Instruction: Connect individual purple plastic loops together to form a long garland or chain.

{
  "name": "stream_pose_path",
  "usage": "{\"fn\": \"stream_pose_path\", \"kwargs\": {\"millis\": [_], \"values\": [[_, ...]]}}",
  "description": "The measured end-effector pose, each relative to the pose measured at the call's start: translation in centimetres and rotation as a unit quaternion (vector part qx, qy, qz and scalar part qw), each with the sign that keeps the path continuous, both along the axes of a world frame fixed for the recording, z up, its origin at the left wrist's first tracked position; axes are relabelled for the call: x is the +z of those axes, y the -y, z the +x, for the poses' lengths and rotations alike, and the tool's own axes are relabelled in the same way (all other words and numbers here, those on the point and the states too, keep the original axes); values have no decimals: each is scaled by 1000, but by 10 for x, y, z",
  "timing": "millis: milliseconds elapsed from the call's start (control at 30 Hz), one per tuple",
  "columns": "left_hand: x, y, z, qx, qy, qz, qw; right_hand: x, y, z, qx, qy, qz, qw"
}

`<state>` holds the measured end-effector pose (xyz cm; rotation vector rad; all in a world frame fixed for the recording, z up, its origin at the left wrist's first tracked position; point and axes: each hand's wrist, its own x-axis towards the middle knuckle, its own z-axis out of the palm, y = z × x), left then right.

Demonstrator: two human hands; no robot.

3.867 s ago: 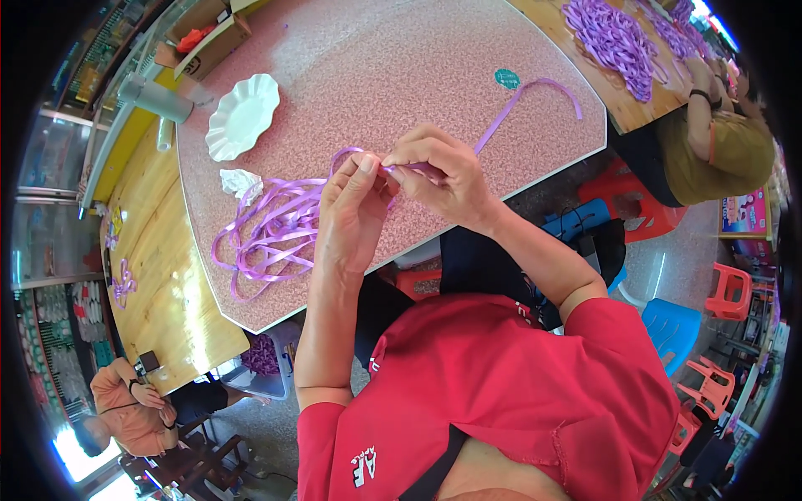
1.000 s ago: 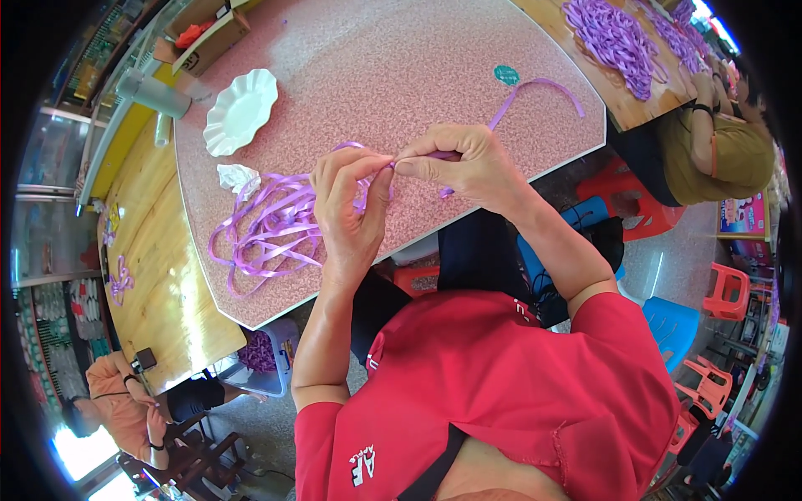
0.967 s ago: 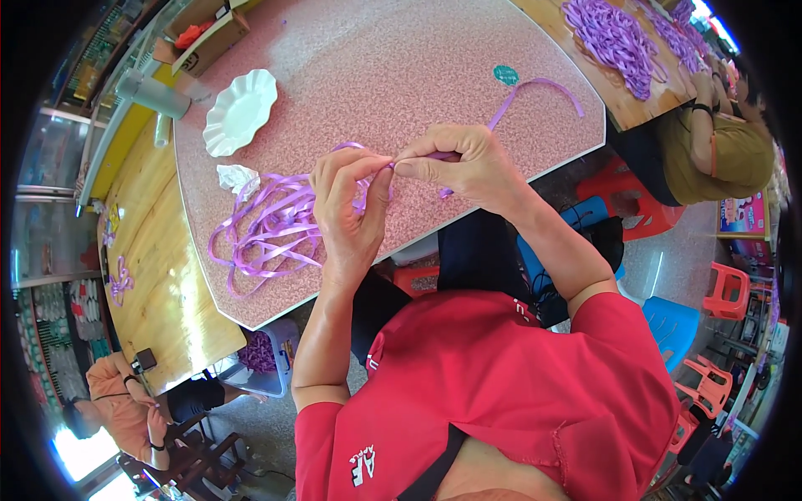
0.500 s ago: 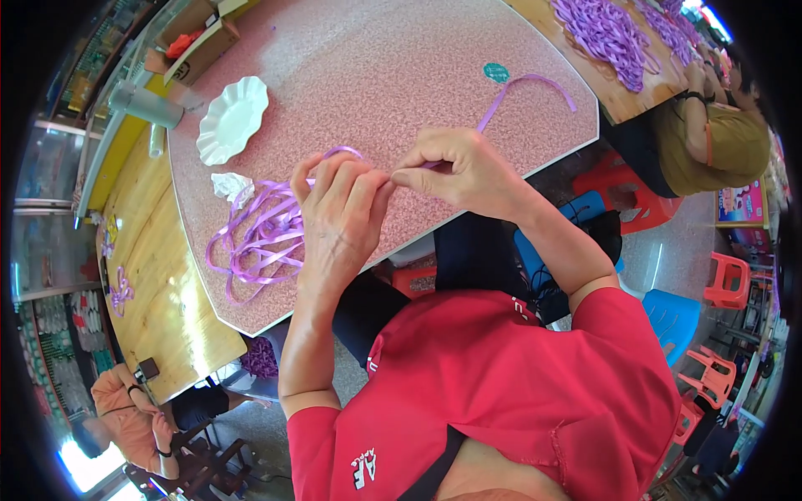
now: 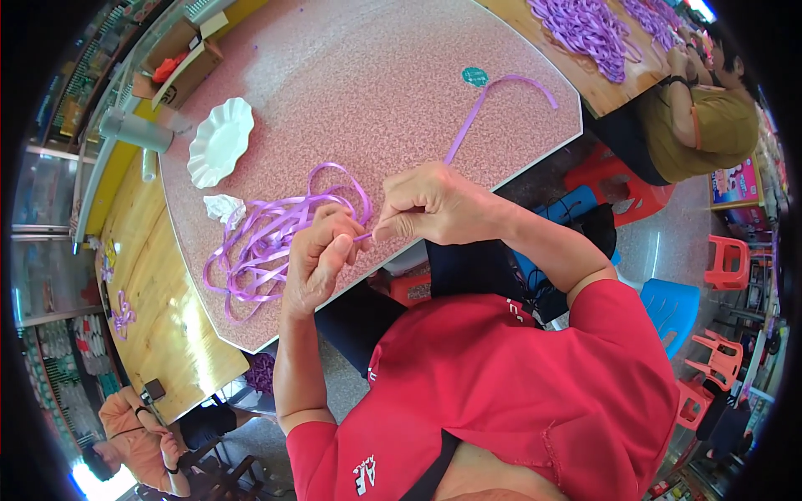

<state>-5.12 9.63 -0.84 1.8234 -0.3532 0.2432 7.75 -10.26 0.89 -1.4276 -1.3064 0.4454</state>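
White scalloped plate point(image 5: 220, 142) near the table's point(image 5: 359, 75) left edge, holding nothing visible. Open cardboard box point(image 5: 180, 63) at the far left corner, something red inside. Left hand point(image 5: 316, 260) and right hand point(image 5: 426, 204) raised over the near edge, fingertips almost meeting, both pinched closed on a purple ribbon point(image 5: 468, 117). Its loose loops heap on the table just left of the hands; one strand runs toward the far right edge, past a round teal sticker point(image 5: 474, 76). Crumpled white paper point(image 5: 222, 207) beside the plate.

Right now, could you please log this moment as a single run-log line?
left hand: pinching purple ribbon | right hand: pinching same ribbon | ribbon pile: on pink table | white plate: beyond pile
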Motion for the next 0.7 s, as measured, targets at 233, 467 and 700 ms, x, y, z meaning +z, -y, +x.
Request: {"fn": "stream_pose_path", "kwargs": {"millis": [233, 467, 700], "values": [[-13, 17, 10, 50, -133, -203, 969, -1, 9, 10, -45, -73, -82, 993], [-14, 18, 13, 109, -73, -175, 976, -1, 15, 17, -77, -153, -110, 979], [-11, 30, 6, 146, -97, -147, 974, -2, 16, 20, -83, -156, -96, 980]]}}
